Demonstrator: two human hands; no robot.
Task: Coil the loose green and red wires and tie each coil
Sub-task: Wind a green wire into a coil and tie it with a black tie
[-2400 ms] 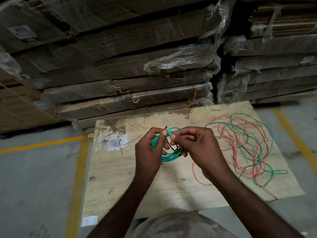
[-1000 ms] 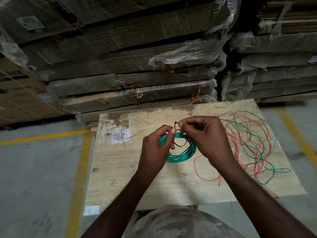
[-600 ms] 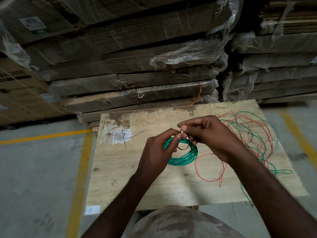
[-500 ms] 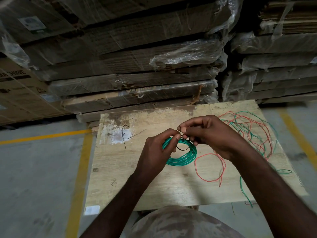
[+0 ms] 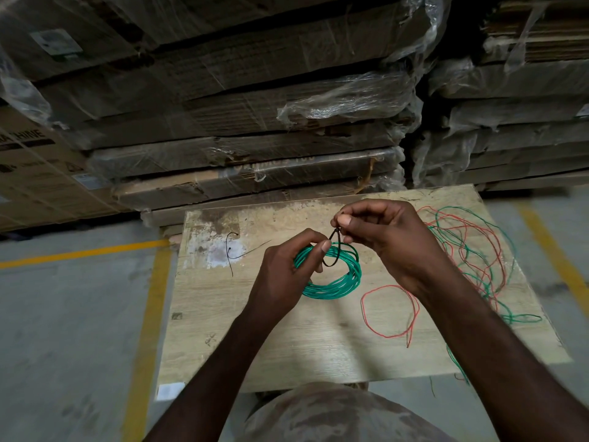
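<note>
A coil of green wire (image 5: 338,283) hangs just above the wooden board (image 5: 271,346). My left hand (image 5: 283,275) pinches the coil's left side between thumb and forefinger. A thin black tie (image 5: 333,250) loops around the coil's top strands. My right hand (image 5: 392,240) pinches the tie's two ends together above the coil. To the right lies a loose tangle of red and green wires (image 5: 471,250). One red wire loop (image 5: 390,309) trails out of it toward the middle of the board.
Two spare black ties (image 5: 237,250) lie on the board's far left by a white patch. Stacks of plastic-wrapped flat cartons (image 5: 255,122) rise right behind the board. Grey floor with yellow lines (image 5: 143,314) surrounds it. A green strand (image 5: 455,362) hangs over the near right edge.
My right hand has lifted the tie ends slightly above the coil. The black loop around the green strands has become narrower. The left hand keeps its grip on the coil.
</note>
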